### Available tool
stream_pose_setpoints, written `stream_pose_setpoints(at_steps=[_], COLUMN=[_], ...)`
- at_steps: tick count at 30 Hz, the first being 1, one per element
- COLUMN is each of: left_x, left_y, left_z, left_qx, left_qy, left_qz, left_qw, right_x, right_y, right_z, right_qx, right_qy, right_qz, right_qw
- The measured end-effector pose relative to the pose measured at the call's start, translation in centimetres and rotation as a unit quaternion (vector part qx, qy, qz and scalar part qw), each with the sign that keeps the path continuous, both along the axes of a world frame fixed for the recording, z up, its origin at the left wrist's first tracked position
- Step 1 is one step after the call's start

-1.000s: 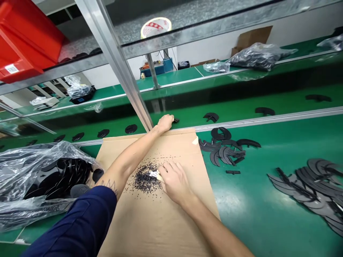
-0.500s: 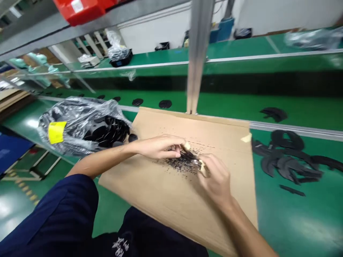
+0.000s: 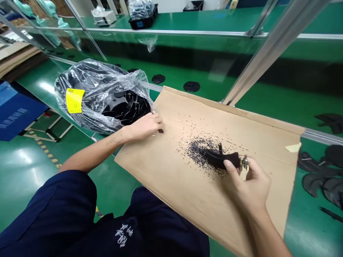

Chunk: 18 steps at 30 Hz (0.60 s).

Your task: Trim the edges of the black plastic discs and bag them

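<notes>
My right hand point(image 3: 249, 185) is closed on a black curved plastic part point(image 3: 222, 159), with a small pale-handled tool point(image 3: 243, 167) tucked in the same grip. It holds the part just above a pile of black shavings point(image 3: 197, 151) on a brown cardboard sheet point(image 3: 187, 200). My left hand point(image 3: 144, 126) lies with curled fingers at the cardboard's left edge, against the mouth of a clear plastic bag point(image 3: 93, 85) full of black parts. A small black bit point(image 3: 160, 131) lies by its fingertips. What the left fingers hold, if anything, is hidden.
The bag carries a yellow label point(image 3: 74, 100). Loose black curved parts point(image 3: 321, 178) lie on the green bench at the right. Black discs point(image 3: 191, 86) sit on the belt behind the cardboard. A slanted metal post point(image 3: 268, 43) rises at the far edge. A blue carton point(image 3: 16, 114) stands lower left.
My left hand left the shavings pile and moved left to the bag's mouth. My right hand now holds the black part alone. The view swung left and down.
</notes>
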<state>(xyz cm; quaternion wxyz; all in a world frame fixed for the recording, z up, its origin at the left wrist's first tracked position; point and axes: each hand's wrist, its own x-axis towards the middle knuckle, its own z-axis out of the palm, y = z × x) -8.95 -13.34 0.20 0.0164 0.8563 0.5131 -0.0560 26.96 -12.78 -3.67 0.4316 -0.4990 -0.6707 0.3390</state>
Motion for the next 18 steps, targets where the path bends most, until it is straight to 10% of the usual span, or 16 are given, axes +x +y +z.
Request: stream_pose_setpoints(at_steps=[4, 11, 18], left_x=[1.7, 11.1, 16.0], left_y=[0.2, 0.8, -0.8], left_z=[0.9, -1.9, -4.1], left_qx=[0.009, -0.072, 0.025], left_qy=[-0.248, -0.635, -0.572], left_qz=[0.045, 0.060, 0.019], left_qw=[0.968, 0.767, 0.820], right_x=[-0.1, -0.2, -0.1], right_y=[-0.2, -0.8, -1.3], right_z=[0.5, 0.5, 0.3], right_qx=[-0.043, -0.124, -0.190], right_qy=[0.023, 0.090, 0.132], right_qz=[0.011, 0.062, 0.110], right_qw=[0.999, 0.986, 0.967])
